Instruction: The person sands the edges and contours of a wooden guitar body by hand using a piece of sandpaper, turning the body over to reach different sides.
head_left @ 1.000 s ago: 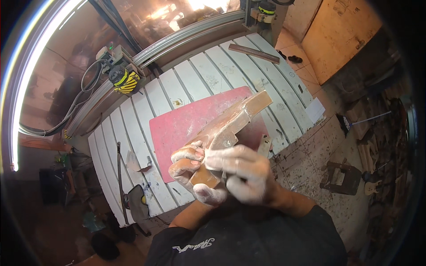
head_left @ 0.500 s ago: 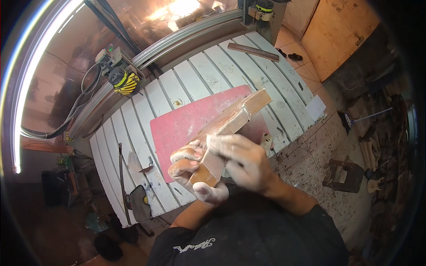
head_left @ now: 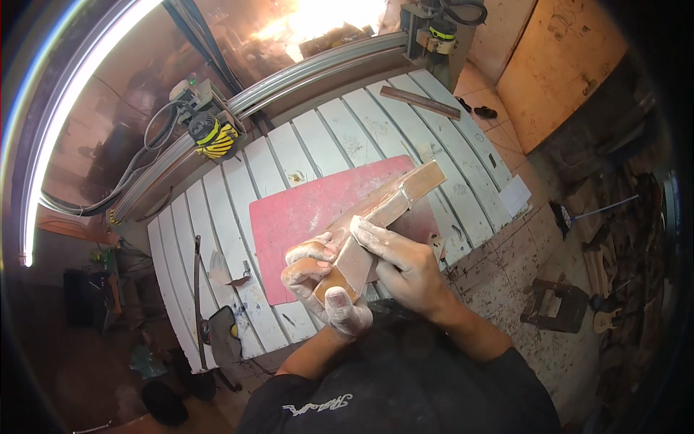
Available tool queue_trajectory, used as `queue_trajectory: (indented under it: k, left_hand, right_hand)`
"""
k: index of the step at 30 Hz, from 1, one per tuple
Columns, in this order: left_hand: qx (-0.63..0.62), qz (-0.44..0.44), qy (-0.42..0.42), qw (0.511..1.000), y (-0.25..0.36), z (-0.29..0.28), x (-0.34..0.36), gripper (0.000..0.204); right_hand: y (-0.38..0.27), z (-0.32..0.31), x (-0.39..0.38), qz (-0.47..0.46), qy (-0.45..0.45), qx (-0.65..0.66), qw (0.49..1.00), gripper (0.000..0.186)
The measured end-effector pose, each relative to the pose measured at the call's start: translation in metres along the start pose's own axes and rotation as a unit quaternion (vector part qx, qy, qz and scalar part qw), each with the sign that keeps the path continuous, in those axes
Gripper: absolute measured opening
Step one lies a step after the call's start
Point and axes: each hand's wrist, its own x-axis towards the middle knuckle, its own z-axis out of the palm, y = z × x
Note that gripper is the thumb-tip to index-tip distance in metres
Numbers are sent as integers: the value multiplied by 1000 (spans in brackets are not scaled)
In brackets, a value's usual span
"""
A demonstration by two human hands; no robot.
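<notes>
My left hand (head_left: pixel 318 282) is closed round the near end of a long, dusty piece of wood (head_left: pixel 387 206), thumb on the near side and fingers curled over the far edge. The wood slants up to the right, with a stepped joint toward its far end. Against its upper face press the fingertips of my right hand (head_left: pixel 405 264), held together and coated in pale dust. Whether something thin lies under those fingertips is hidden. Beneath the wood, a pink board (head_left: pixel 300 206) lies on the white slatted table (head_left: pixel 260 163).
A brown strip (head_left: pixel 419 101) lies at the table's far right. On the left are a dark bar (head_left: pixel 199 289) and a bent scrap of sheet (head_left: pixel 228 275). A metal rail (head_left: pixel 318 65) with a striped machine head (head_left: pixel 213 137) runs along the back. A wooden stool (head_left: pixel 557 304) stands at right.
My right fingertips have slid a little way up the wood, away from my left hand. My left hand keeps its hold. The whole view has shifted slightly.
</notes>
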Motion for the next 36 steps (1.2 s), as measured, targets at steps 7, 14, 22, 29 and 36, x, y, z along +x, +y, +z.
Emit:
queue_trajectory:
  k: [7, 14, 22, 29, 36]
  left_hand:
    - [-4, -22, 11, 1000, 3, -2, 5, 43]
    - [-22, -47, 16, 999, 8, 1, 7, 42]
    - [-13, -42, -3, 999, 4, -5, 10, 45]
    - [-3, -25, 0, 1000, -1, -4, 14, 44]
    - [0, -18, 7, 1000, -2, -4, 18, 43]
  right_hand:
    - [-11, 3, 6, 24, -26, 20, 999, 61]
    - [-11, 2, 6, -29, -42, -4, 999, 62]
    - [-3, 4, 9, 19, -50, -1, 999, 65]
    - [-1, 3, 13, 7, -56, -13, 998, 64]
    - [6, 2, 10, -23, -61, -36, 997, 62]
